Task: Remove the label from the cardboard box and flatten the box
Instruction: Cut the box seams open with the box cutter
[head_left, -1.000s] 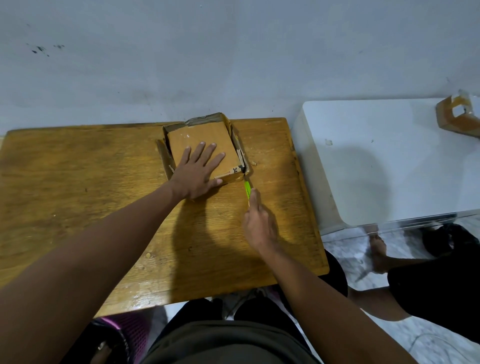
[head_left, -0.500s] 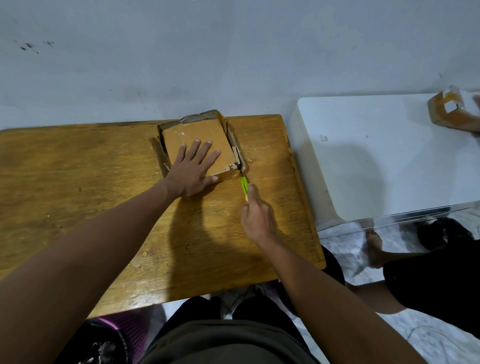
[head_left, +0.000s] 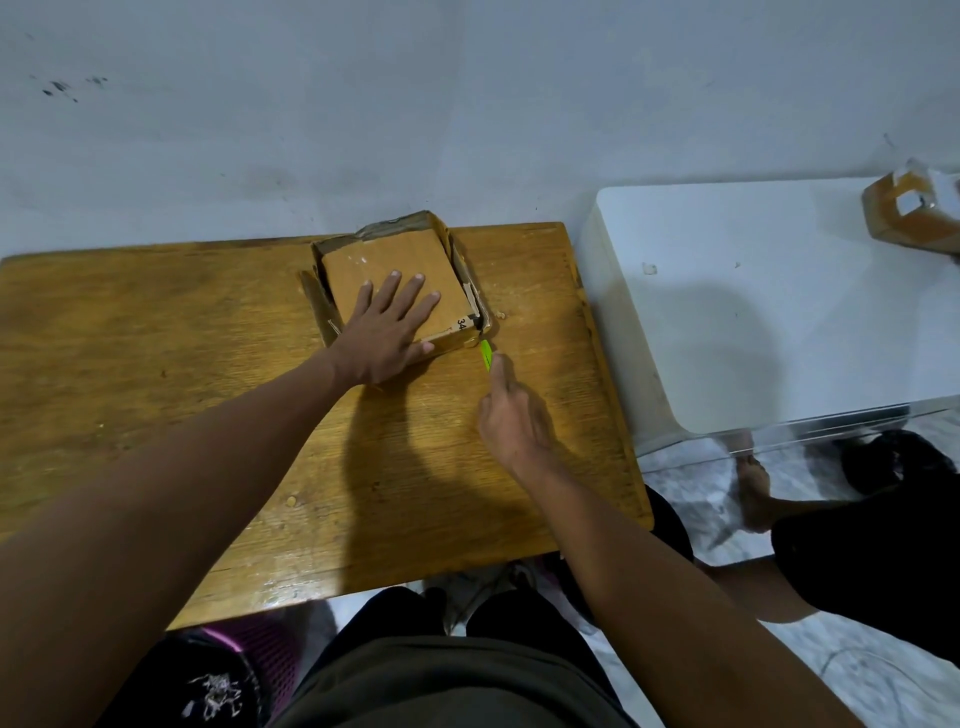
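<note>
1. Right now the box (head_left: 397, 283) lies at the far middle edge of the tabletop (head_left: 156, 364), close to the wall (head_left: 363, 104). Its top face is tan; torn flaps stick up along the far and right sides.
2. A scrap of label (head_left: 461, 323) printed "34" sits at the box's near right corner.
3. The left hand (head_left: 387, 332) lies flat on the box top, its fingers (head_left: 410, 291) straight and spread, grasping nothing; the palm overhangs the near edge.
4. The right hand (head_left: 511, 415) is clenched round a green cutter (head_left: 486, 355), forefinger laid along it. The cutter tip is at the box's near right corner, by the raised side flap; can't tell whether the blade is touching the cardboard.
5. The right hand is on the tabletop just beside the box, toward the person.
6. Right of the tabletop stands a white surface (head_left: 753, 312) carrying a second, partly taped box (head_left: 906, 213) at the frame edge.
7. Another person's foot (head_left: 753, 483) and a dark-clothed leg show on the floor (head_left: 857, 675) below that surface.
8. A dark bag with a purple mesh panel (head_left: 260, 654) sits under the near edge of the tabletop.
</note>
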